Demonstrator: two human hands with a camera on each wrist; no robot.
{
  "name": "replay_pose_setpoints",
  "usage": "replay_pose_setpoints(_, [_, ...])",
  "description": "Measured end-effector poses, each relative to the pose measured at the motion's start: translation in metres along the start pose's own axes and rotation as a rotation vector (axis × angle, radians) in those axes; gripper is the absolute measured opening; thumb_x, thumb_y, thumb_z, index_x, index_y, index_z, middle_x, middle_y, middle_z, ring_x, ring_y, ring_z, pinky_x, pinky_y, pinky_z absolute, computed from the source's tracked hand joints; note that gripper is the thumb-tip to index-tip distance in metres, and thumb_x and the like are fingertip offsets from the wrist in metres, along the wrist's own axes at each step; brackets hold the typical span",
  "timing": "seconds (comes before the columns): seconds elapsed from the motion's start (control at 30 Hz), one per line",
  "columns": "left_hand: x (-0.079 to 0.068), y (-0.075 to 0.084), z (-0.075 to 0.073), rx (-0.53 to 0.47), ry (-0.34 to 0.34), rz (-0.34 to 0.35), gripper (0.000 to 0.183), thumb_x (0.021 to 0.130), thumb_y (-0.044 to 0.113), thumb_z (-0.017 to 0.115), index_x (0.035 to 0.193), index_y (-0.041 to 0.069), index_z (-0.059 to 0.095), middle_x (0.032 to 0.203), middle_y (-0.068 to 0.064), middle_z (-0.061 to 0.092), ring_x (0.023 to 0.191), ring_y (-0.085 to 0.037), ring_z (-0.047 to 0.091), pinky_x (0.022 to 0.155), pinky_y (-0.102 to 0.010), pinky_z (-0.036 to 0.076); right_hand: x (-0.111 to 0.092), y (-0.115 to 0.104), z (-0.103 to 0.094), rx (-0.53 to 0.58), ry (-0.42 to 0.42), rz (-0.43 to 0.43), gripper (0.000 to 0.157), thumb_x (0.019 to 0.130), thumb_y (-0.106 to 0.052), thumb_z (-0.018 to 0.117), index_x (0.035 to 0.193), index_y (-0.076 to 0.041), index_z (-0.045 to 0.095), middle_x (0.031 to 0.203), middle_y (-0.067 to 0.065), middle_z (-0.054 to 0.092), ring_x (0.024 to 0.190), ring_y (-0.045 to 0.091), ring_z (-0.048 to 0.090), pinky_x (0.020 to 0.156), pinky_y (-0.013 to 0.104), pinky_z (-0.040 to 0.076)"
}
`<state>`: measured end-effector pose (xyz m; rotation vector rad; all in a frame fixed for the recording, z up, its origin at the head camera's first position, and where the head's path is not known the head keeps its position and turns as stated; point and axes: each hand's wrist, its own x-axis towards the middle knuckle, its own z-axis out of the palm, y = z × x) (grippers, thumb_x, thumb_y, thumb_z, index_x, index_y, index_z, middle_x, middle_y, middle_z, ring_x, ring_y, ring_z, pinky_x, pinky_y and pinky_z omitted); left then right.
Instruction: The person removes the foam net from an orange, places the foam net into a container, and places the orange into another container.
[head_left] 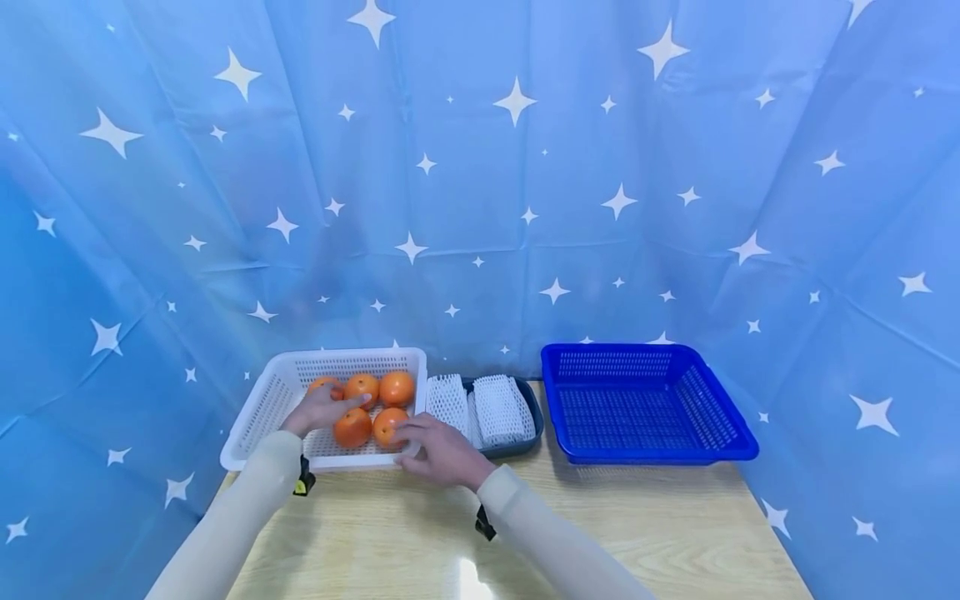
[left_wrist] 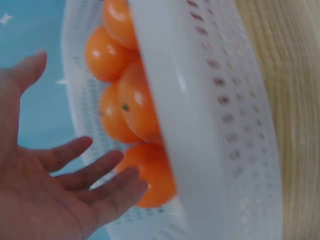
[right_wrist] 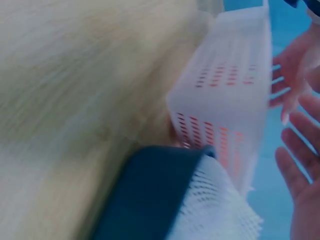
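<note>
Several oranges (head_left: pixel 352 429) lie together in a white perforated plastic basket (head_left: pixel 258 417) at the left of the table. My left hand (head_left: pixel 318 411) is over the basket, its fingers reaching across the left-hand oranges. In the left wrist view that hand (left_wrist: pixel 55 185) has its fingers extended and spread, with the lower fingertips in front of an orange (left_wrist: pixel 155 175). Over the basket's front right corner, my right hand (head_left: pixel 444 452) reaches toward the front right orange (head_left: pixel 389 425). The right wrist view shows its fingers (right_wrist: pixel 305 142) extended, gripping nothing; contact with the fruit cannot be made out.
Beside the white basket stands a dark tray (head_left: pixel 534 408) holding white foam net sleeves (head_left: pixel 498 408). Farther right is a blue perforated basket (head_left: pixel 645 408) with nothing seen inside. All stand on a wood-grain table (head_left: pixel 637 517), before a blue star-patterned curtain (head_left: pixel 480 192).
</note>
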<state>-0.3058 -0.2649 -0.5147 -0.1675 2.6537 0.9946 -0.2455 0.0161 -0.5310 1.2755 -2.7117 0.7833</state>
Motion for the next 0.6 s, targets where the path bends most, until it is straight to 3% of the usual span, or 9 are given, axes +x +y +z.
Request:
replay_pose_setpoints(0.1, [-0.008,0.011,0.001,-0.01,0.063,0.051,0.099,0.091,0.073,0.058,0.151,-0.003,0.039,0.146,-0.03,0.05,0.124,-0.043,0.055,0.106,-0.062,0.049,-0.003,0.001,-0.015,0.015,0.029,0.026,0.044,0.1,-0.044,0.063,0.14,-0.025,0.062,0.154,-0.003,0.053,0.141,0.016,0.05,0.115,0.038,0.049])
replay_pose_setpoints(0.3, [-0.023,0.032,0.006,-0.024,0.173,0.076,0.109,0.088,0.08,0.053,0.16,0.003,0.026,0.163,-0.029,0.028,0.144,-0.051,0.036,0.115,-0.072,0.035,-0.01,0.017,-0.048,-0.033,0.124,0.059,0.058,0.097,-0.049,0.066,0.149,-0.027,0.053,0.164,-0.002,0.039,0.148,0.023,0.041,0.118,0.051,0.045])
replay_pose_setpoints(0.43, [-0.033,0.042,0.012,0.043,0.281,0.122,0.111,0.088,0.083,0.048,0.162,0.005,0.022,0.165,-0.03,0.019,0.149,-0.053,0.023,0.117,-0.075,0.028,-0.023,0.032,-0.075,-0.087,0.2,0.118,0.066,0.094,-0.053,0.069,0.152,-0.029,0.049,0.167,-0.003,0.034,0.152,0.028,0.036,0.118,0.059,0.04])
replay_pose_setpoints(0.6, [-0.045,0.044,0.025,0.102,0.423,0.227,0.105,0.09,0.079,0.05,0.162,0.007,0.024,0.165,-0.027,0.021,0.153,-0.05,0.017,0.121,-0.075,0.019,-0.048,0.051,-0.109,-0.165,0.276,0.212,0.074,0.092,-0.06,0.067,0.157,-0.037,0.039,0.171,-0.006,0.024,0.155,0.031,0.028,0.12,0.068,0.031])
